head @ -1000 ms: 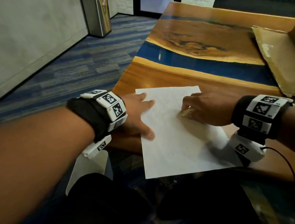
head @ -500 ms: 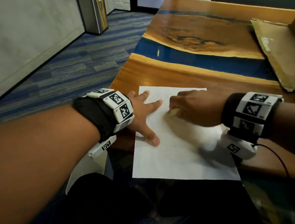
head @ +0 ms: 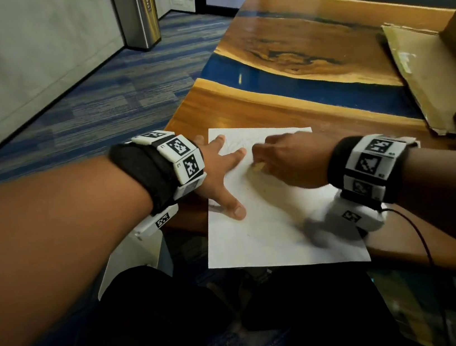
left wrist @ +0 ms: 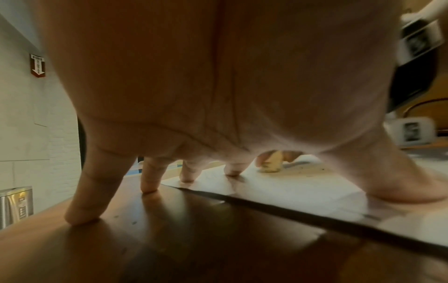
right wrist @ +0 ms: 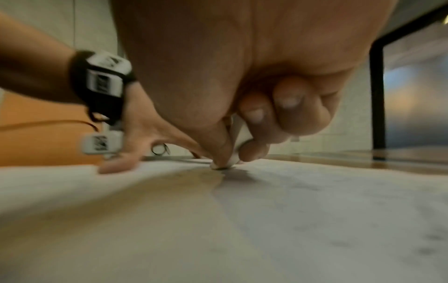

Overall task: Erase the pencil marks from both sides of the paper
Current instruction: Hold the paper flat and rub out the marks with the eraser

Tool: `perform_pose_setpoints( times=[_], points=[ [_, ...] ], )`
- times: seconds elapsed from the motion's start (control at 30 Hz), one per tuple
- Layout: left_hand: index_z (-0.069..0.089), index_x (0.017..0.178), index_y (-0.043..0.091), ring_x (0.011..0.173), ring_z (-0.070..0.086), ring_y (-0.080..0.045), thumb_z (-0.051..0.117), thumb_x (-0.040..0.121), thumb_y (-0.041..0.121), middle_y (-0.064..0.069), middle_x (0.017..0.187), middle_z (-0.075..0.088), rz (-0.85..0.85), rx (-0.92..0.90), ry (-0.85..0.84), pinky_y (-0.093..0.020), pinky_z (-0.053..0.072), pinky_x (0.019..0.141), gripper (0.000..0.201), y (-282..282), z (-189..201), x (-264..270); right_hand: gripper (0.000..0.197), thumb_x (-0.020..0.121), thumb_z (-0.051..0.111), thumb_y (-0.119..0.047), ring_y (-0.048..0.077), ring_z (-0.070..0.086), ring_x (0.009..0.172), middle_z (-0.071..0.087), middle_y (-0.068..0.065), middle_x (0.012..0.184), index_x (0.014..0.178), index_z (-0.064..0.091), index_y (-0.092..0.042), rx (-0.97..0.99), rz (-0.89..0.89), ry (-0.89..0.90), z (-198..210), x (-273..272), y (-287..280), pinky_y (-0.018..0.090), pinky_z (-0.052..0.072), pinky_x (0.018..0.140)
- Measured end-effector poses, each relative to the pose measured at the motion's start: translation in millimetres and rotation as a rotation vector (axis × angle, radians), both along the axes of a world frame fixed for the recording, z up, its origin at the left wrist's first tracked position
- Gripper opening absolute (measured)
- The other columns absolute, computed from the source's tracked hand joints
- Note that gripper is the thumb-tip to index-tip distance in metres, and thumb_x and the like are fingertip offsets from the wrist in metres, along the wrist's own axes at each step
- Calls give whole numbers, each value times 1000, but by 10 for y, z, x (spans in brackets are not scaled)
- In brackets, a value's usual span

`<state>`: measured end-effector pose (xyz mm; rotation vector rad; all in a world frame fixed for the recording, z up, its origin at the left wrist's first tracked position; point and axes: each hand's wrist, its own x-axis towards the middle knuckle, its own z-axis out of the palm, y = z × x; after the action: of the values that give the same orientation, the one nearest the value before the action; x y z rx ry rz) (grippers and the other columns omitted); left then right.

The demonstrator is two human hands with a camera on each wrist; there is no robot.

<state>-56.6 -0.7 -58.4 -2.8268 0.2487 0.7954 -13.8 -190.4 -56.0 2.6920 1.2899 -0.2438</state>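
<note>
A white sheet of paper lies on the wooden table, its near edge overhanging the table's front. Faint pencil marks show near its far left corner. My left hand is spread flat, thumb and two fingers pressing the paper's left edge, the other fingertips on the wood. My right hand pinches a small pale eraser between thumb and fingers and presses it on the paper's upper part. The eraser shows past the left palm, and its tip touches the sheet.
A flattened cardboard piece lies at the table's right. A blue resin band crosses the wood. A steel bin stands on the carpet at the far left. A cable trails from my right wrist.
My right hand with the eraser has slid left and away across the paper, toward the left fingers. The sheet has turned slightly. The left hand stays pressed on its left edge.
</note>
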Motion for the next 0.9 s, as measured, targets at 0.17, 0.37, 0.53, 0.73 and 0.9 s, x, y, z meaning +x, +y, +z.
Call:
perform_pose_setpoints(
  times=[0.17,0.37,0.53,0.73,0.9],
  points=[
    [-18,154,45,150,-2,-47,57,55,96,-8,167,-17,11,-18,9,-65,15,116,135,13,4,-4,33,103,41,-38,23,58,83,52,-2,104,131,46,-22,7,159,77,-30,-287,125,34,51,72],
    [-17,155,44,150,-1,-47,53,54,98,-8,167,-16,1,0,5,-65,15,116,134,9,-13,10,27,104,38,-35,22,57,81,56,2,105,126,46,-22,-73,-31,-84,33,36,4,35,51,64],
    [-17,155,44,150,-1,-47,55,55,97,-8,167,-16,-1,2,-4,-64,16,116,134,1,-7,17,30,104,40,-37,22,56,81,48,-5,104,131,44,-27,-53,164,4,9,-171,75,33,46,65],
    [-18,154,44,150,-1,-47,54,56,98,-8,167,-18,-1,28,1,-64,16,116,134,-15,5,12,26,103,42,-36,21,55,77,48,-4,104,127,46,-28,-52,184,-45,8,-77,2,32,45,61],
    [-18,155,43,150,2,-47,53,58,96,-9,168,-15,-5,37,-19,-63,17,116,132,-45,29,1,30,103,40,-37,21,57,85,54,-2,111,132,43,-34,-117,44,-70,84,167,-117,40,55,72]
  ],
)
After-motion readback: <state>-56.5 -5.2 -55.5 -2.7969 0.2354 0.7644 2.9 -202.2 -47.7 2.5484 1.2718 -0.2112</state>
